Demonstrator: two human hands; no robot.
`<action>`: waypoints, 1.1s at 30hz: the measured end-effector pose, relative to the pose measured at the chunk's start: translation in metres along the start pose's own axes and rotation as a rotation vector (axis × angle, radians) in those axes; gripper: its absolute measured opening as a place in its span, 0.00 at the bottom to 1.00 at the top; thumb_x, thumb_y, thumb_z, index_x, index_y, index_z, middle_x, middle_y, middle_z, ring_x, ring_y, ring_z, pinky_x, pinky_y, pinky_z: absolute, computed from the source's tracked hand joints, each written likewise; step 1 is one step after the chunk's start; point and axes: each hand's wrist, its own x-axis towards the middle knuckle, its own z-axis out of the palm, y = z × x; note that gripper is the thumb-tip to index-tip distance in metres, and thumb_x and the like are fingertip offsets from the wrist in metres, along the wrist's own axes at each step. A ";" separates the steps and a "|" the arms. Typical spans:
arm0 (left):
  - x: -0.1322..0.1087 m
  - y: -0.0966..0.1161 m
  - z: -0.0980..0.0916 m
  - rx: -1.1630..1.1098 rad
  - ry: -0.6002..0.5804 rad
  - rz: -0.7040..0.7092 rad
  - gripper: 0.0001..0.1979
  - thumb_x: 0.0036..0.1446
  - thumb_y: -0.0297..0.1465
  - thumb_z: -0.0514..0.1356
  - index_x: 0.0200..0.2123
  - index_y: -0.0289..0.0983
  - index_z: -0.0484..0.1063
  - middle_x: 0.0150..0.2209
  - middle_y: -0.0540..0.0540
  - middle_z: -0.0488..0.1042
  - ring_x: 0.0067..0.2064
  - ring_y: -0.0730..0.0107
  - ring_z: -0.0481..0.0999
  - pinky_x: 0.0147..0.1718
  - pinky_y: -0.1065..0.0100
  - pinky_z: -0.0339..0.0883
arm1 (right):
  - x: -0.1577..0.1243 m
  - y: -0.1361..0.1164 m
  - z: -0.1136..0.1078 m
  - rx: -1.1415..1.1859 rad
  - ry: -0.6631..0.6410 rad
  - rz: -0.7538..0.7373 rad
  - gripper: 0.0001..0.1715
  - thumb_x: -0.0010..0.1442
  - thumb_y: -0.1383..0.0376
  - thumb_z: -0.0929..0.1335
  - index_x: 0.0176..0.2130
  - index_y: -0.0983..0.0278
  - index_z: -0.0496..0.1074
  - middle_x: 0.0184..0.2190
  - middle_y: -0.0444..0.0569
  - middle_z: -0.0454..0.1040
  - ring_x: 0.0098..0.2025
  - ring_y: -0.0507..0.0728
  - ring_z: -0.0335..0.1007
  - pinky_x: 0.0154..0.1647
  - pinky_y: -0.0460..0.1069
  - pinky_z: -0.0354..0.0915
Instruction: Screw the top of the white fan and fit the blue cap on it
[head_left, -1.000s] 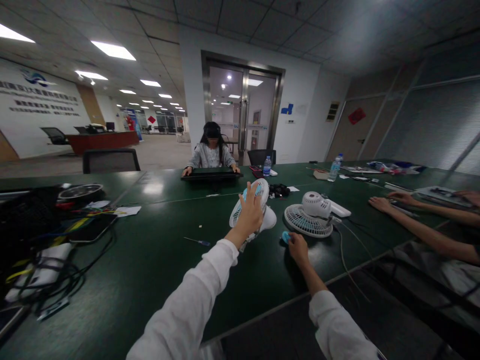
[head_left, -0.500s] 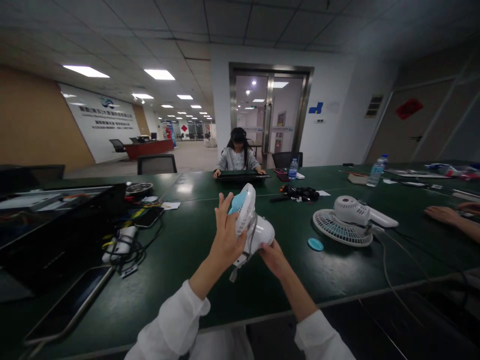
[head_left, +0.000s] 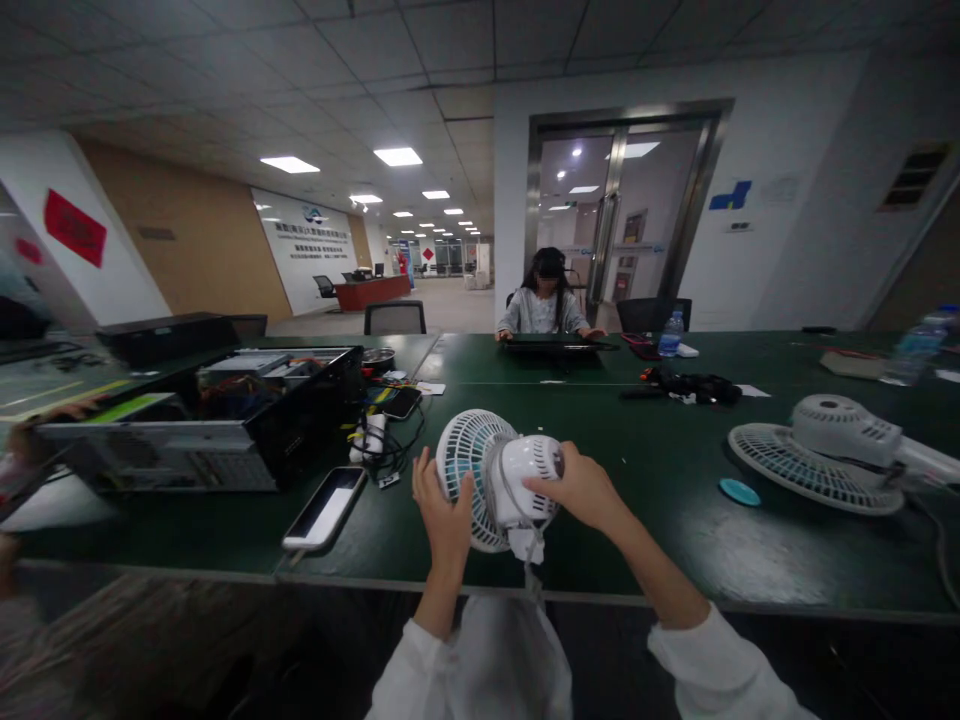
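A small white fan (head_left: 517, 480) with blue blades behind its cage is between my hands, above the near edge of the green table. My left hand (head_left: 444, 508) grips the rim of its round cage, thumb on the rear grille and fingers round the outer side. Wrapped round the back of the motor housing is my right hand (head_left: 581, 485). A grey cord is looped about the housing and hangs down toward my lap. To the right lies a blue disc (head_left: 739, 492), beside a second white fan (head_left: 825, 460) resting cage down.
An open computer case (head_left: 225, 425) stands at the left, with a co-worker's hand on its far side. A phone (head_left: 326, 508) and a power strip with cables (head_left: 369, 438) lie nearer. Across the table (head_left: 660, 540), a person sits behind a flat black device (head_left: 559, 347).
The view has swung left. The fan has turned so the back of its cage faces me, and my right hand has moved from under the housing to its rear end.
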 end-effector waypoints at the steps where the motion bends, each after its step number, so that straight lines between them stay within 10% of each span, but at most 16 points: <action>1: 0.000 -0.007 0.000 0.028 -0.028 -0.054 0.16 0.54 0.38 0.56 0.44 0.38 0.62 0.59 0.33 0.60 0.63 0.49 0.56 0.58 0.40 0.51 | -0.001 -0.009 -0.001 -0.076 -0.011 0.017 0.35 0.43 0.42 0.70 0.40 0.66 0.66 0.35 0.58 0.75 0.37 0.64 0.72 0.33 0.51 0.61; 12: 0.010 -0.051 0.011 0.275 -0.363 -0.194 0.13 0.53 0.37 0.55 0.30 0.34 0.71 0.54 0.32 0.69 0.63 0.40 0.55 0.58 0.32 0.36 | 0.028 -0.063 0.004 -0.423 -0.125 -0.060 0.41 0.41 0.38 0.69 0.38 0.70 0.74 0.37 0.65 0.75 0.42 0.70 0.71 0.44 0.62 0.58; 17: 0.027 -0.049 0.000 0.322 -0.200 -0.103 0.16 0.54 0.37 0.54 0.41 0.32 0.70 0.55 0.30 0.66 0.64 0.41 0.52 0.57 0.31 0.32 | 0.033 -0.052 0.002 -0.311 -0.131 -0.060 0.39 0.47 0.35 0.64 0.35 0.67 0.75 0.35 0.62 0.76 0.38 0.66 0.72 0.39 0.56 0.61; 20: 0.037 -0.033 -0.008 0.122 -0.121 -0.053 0.21 0.55 0.39 0.53 0.49 0.34 0.64 0.55 0.34 0.66 0.61 0.48 0.59 0.60 0.36 0.39 | 0.027 -0.009 0.004 -0.193 -0.021 -0.081 0.30 0.59 0.44 0.58 0.37 0.64 0.74 0.32 0.54 0.76 0.35 0.60 0.72 0.34 0.51 0.61; 25: 0.035 0.013 0.002 -0.190 -0.385 0.011 0.28 0.53 0.43 0.56 0.53 0.35 0.61 0.54 0.35 0.66 0.58 0.55 0.65 0.57 0.49 0.57 | 0.017 0.112 0.010 -0.243 0.269 0.085 0.15 0.60 0.59 0.62 0.41 0.63 0.74 0.40 0.52 0.75 0.41 0.57 0.71 0.42 0.48 0.62; 33: 0.025 0.025 0.050 -0.169 -0.523 -0.057 0.35 0.44 0.43 0.62 0.54 0.34 0.59 0.54 0.36 0.65 0.57 0.51 0.66 0.56 0.48 0.59 | 0.002 0.270 -0.032 -0.411 0.411 0.433 0.20 0.57 0.70 0.61 0.48 0.70 0.71 0.46 0.65 0.72 0.48 0.64 0.69 0.49 0.56 0.60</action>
